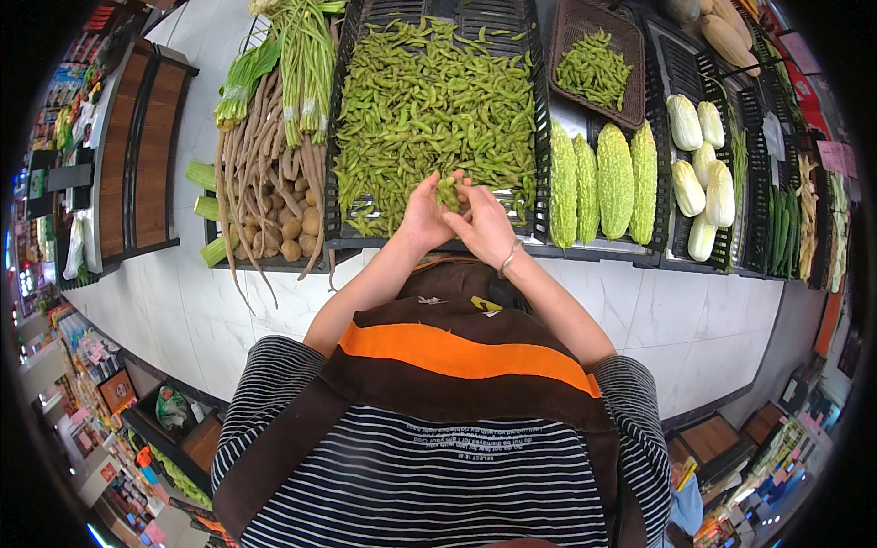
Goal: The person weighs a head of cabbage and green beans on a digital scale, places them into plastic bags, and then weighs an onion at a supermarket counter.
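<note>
My left hand (426, 214) is cupped, palm up, around a few green soybean pods (449, 194) above the front part of a black plastic crate (331, 205). From the right, my right hand (483, 222) reaches in, its fingers bent against the same pods; a bracelet circles that wrist. Beneath both hands, loose soybean pods (431, 116) are spread thickly over the crate. Whether my right fingers pinch a pod is hard to tell. A brown woven basket (558, 48) with more pods stands at the back right of the crate.
Right of the crate lie bitter melons (614, 181) and small napa cabbages (719, 194). Long brown yams (257, 130), potatoes (291, 228) and bundled green stalks (294, 75) are at the left. The crates' front edge runs close before my apron (466, 349). A wooden-sided display stand (147, 147) is farther left.
</note>
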A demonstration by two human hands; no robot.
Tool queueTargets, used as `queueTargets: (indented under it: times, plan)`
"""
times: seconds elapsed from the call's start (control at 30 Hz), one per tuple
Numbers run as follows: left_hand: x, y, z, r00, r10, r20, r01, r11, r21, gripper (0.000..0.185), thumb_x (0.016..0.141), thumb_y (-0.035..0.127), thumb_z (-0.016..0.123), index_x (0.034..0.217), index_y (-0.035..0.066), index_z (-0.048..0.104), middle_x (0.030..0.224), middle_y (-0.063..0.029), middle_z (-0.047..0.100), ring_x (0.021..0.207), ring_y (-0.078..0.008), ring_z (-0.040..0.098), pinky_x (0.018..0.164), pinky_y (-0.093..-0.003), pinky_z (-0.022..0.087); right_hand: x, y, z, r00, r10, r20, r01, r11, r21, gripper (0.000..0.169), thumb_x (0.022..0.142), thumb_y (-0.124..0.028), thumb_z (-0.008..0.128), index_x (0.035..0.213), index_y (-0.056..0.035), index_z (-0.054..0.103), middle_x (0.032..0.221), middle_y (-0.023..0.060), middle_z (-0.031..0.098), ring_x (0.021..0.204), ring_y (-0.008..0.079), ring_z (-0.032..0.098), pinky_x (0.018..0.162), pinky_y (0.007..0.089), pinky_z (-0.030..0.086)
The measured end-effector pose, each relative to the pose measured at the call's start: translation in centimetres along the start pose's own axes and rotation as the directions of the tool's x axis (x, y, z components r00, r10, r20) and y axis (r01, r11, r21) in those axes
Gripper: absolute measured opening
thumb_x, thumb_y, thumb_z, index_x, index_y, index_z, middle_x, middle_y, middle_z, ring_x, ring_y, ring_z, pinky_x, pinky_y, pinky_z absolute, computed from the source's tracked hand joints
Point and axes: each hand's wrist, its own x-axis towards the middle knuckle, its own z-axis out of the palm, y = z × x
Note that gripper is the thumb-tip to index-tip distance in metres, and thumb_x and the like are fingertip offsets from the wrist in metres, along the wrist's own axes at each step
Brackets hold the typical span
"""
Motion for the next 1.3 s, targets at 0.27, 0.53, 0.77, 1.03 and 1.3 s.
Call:
queueTargets:
  times: [0.27,0.53,0.77,1.03,1.3]
  plan:
    - [6.2,-0.4,5.6,0.986,-0.139,-0.091,0.137,0.990,-0.026,0.045,0.100,0.043,0.028,0.113,0.012,0.057,0.103,-0.0050,0.063,0.103,-0.0256,0.059,0.093,-0.0464,0.046,-3.3,4.4,-7.7,0.911,0.255,-0.325,-0.137,0.929,0.344,0.027,0.085,-0.007,0.059,0.111,0.0001,0.058,0.092,0.0067,0.064,0.065,0.0100,0.056,0.059,0.0247,0.047]
    - [21.9,-1.5,19.9,0.991,-0.071,-0.115,0.110,0.915,0.388,0.064,0.096,0.055,0.027,0.141,0.008,0.028,0.137,-0.0195,0.040,0.132,-0.0356,0.033,0.110,-0.0536,0.017,-5.8,6.9,-11.9,0.819,0.483,-0.311,-0.255,0.791,0.557,0.021,0.090,-0.012,0.057,0.107,0.0008,0.058,0.095,0.0051,0.066,0.067,0.0078,0.058,0.056,0.0217,0.047]
    - [23.4,-1.6,24.1,0.991,0.123,-0.050,-0.073,0.818,0.570,0.084,0.092,0.059,0.040,0.148,0.007,0.006,0.152,-0.0224,0.006,0.141,-0.0359,0.012,0.113,-0.0529,0.003,-5.2,7.6,-12.0,0.797,0.518,-0.309,-0.241,0.744,0.623,0.021,0.091,-0.012,0.057,0.108,0.0000,0.058,0.097,0.0049,0.065,0.068,0.0081,0.058,0.057,0.0217,0.047]
    - [10.5,1.9,9.7,0.946,0.324,-0.003,-0.214,0.633,0.744,0.052,0.099,0.034,0.041,0.135,-0.003,0.034,0.133,-0.0196,0.043,0.123,-0.0289,0.045,0.102,-0.0384,0.040,-2.8,7.3,-8.8,0.918,0.397,0.003,-0.320,0.735,0.598,0.019,0.093,-0.011,0.051,0.107,0.0013,0.056,0.091,0.0091,0.066,0.073,0.0116,0.062,0.060,0.0246,0.050]
    - [-1.7,1.1,-4.2,0.855,0.503,-0.125,-0.021,0.275,0.961,0.019,0.093,0.008,0.052,0.109,-0.001,0.056,0.093,-0.0055,0.061,0.084,-0.0133,0.062,0.071,-0.0249,0.050,-1.3,9.5,-2.7,0.979,0.202,-0.022,-0.203,0.971,-0.124,0.023,0.082,-0.004,0.056,0.105,0.0008,0.057,0.102,0.0191,0.060,0.095,0.0335,0.061,0.082,0.0411,0.049]
